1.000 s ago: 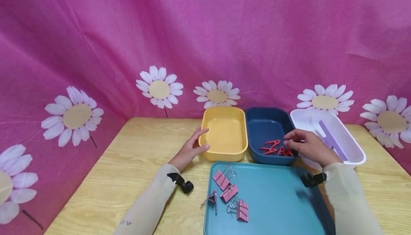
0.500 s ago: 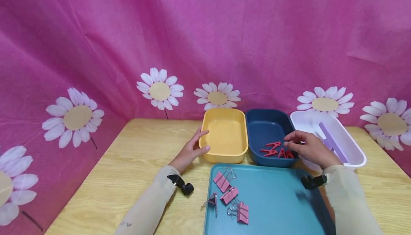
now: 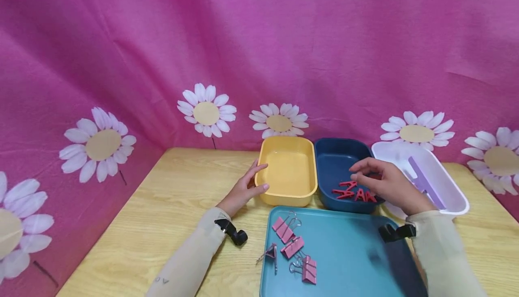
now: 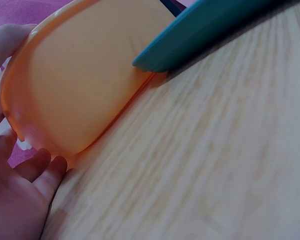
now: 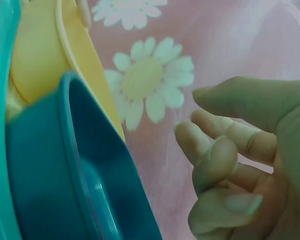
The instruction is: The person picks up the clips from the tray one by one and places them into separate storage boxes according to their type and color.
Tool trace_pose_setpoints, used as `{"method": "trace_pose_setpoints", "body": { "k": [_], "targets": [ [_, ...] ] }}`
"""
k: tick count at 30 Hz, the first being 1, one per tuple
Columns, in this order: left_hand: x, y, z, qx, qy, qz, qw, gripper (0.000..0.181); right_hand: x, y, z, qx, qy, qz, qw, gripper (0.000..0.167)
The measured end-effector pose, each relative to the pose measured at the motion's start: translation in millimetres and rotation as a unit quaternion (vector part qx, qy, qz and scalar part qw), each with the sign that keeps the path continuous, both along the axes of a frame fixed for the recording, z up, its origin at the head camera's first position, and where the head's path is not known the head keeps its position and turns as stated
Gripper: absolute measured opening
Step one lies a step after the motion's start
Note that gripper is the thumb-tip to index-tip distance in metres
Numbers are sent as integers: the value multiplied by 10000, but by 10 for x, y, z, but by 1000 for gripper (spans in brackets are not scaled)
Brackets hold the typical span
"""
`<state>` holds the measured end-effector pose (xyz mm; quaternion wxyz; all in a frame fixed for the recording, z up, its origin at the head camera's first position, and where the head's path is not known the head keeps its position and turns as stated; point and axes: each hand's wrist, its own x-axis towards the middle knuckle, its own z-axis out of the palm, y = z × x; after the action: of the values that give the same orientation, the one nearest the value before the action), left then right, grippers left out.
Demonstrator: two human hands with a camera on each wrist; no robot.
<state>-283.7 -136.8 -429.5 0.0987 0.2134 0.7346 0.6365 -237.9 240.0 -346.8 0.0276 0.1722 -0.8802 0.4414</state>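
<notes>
My left hand point(image 3: 243, 191) holds the left side of a yellow bin point(image 3: 285, 166), with thumb and a finger over its rim and other fingers curled against the outer wall in the left wrist view. Above the right part of a navy bin point(image 3: 336, 150) hovers my right hand point(image 3: 391, 186). Its fingers are loosely bent and hold nothing in the right wrist view. Several red clips point(image 3: 344, 193), shaped like small clothespins, lie in the front of the navy bin, partly hidden by that hand. On the teal tray point(image 3: 344, 252) in front lie several pink binder clips point(image 3: 293, 246).
A white bin point(image 3: 450, 184) with a flat purple piece point(image 3: 425, 182) in it stands right of the navy bin, partly behind my right hand. A pink cloth point(image 3: 284, 53) with daisies hangs behind the wooden table point(image 3: 186, 184).
My right hand has moved slightly to the left and up over the navy bin. The head view has shifted slightly. My left hand stays at the yellow bin.
</notes>
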Motion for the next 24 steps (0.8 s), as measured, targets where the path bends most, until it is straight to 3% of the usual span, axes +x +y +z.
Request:
{"method": "trace_pose_setpoints", "body": {
  "k": [4, 7, 12, 24],
  "targets": [
    [-91, 15, -139, 32, 25, 79, 10000, 61, 45, -107, 25, -36, -30, 226, 9997, 25],
    [-112, 17, -179, -18, 100, 144, 9998, 59, 85, -174, 35, 21, -119, 257, 9996, 26],
    [-121, 5, -177, -45, 156, 164, 9997, 60, 177, -253, 40, 128, -281, 380, 9988, 27],
    [-164, 7, -196, -26, 128, 130, 9998, 61, 351, -367, -9, 356, 70, 616, 9974, 23]
  ]
}}
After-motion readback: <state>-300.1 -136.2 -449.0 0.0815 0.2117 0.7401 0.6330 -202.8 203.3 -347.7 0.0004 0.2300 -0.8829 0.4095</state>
